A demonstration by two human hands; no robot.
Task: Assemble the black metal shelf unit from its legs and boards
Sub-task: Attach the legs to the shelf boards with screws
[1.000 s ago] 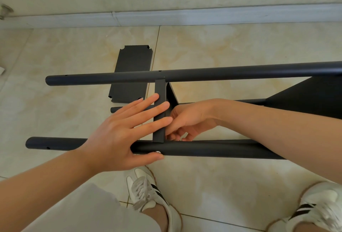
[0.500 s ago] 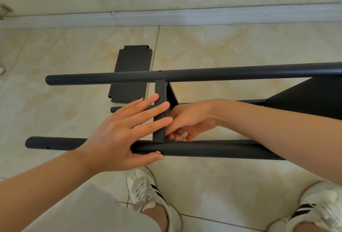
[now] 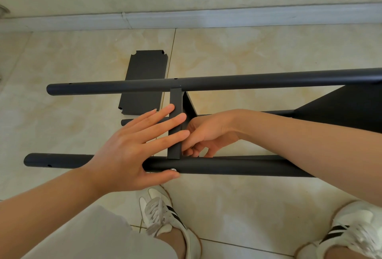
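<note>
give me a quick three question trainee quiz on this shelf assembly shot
1. True or false: the left hand presses straight fingers against the fitted shelf board.
2. Where does the spare shelf board lie? A flat on the floor tiles; B leaning on the wall; C across the person's lap.
3. Fill in: the silver screw head sits in the near leg, next to the left ____.
Key: 1 true; 2 A; 3 thumb.
</note>
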